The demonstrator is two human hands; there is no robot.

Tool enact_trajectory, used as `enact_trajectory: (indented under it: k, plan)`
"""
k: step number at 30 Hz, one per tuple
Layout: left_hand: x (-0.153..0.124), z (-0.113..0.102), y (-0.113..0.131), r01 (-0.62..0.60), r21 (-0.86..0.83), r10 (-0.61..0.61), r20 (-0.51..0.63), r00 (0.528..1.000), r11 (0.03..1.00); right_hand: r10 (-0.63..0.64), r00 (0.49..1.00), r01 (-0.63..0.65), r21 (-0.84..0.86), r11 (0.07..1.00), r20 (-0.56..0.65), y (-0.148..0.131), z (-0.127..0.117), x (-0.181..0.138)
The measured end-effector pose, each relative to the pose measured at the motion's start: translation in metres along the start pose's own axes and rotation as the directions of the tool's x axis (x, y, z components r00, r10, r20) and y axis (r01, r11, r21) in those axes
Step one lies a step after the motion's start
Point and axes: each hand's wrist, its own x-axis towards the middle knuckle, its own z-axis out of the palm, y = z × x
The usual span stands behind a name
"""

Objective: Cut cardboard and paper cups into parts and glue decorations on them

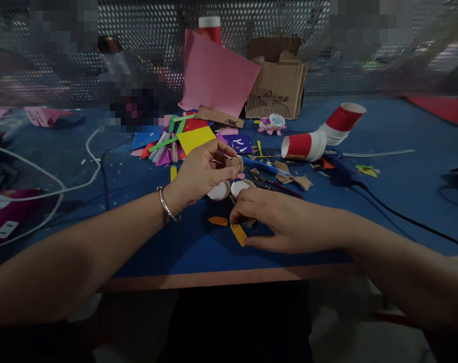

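My left hand (198, 174) pinches a small brown cardboard piece (235, 164) between thumb and fingers, just above the table. Below it lie two white round discs (219, 190), perhaps cup bottoms; my right fingers partly cover the right one. My right hand (265, 217) reaches low over the table with thumb and fingers apart. Its thumb is at the end of an orange paper strip (238, 235) with small dark marks. Beside that strip lies an orange pointed paper piece (217, 221). Cardboard scraps under the right fingers are mostly hidden.
Coloured paper (196, 140) is heaped behind my left hand. Paper cups (304, 146) lie to the right, near a blue corded tool (342, 170). Further back are a pink sheet (217, 75), a cardboard box (276, 91) and a small pink-legged craft (273, 123). White cables (62, 189) cross the left.
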Motion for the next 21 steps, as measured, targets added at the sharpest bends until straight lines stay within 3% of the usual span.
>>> enact_trajectory:
  k: [14, 21]
  plan:
    - [-0.0011, 0.0039, 0.0036, -0.003, 0.020, 0.004, -0.012, 1.000, 1.000, 0.039, 0.999, -0.037, 0.093, 0.995, -0.015, -0.0053, 0.0019, 0.0069]
    - [-0.0025, 0.0069, 0.0075, 0.043, 0.012, -0.043, -0.032, 0.999, 0.999, 0.106, 0.994, -0.096, 0.335, 0.937, -0.013, -0.0080, -0.0023, 0.0065]
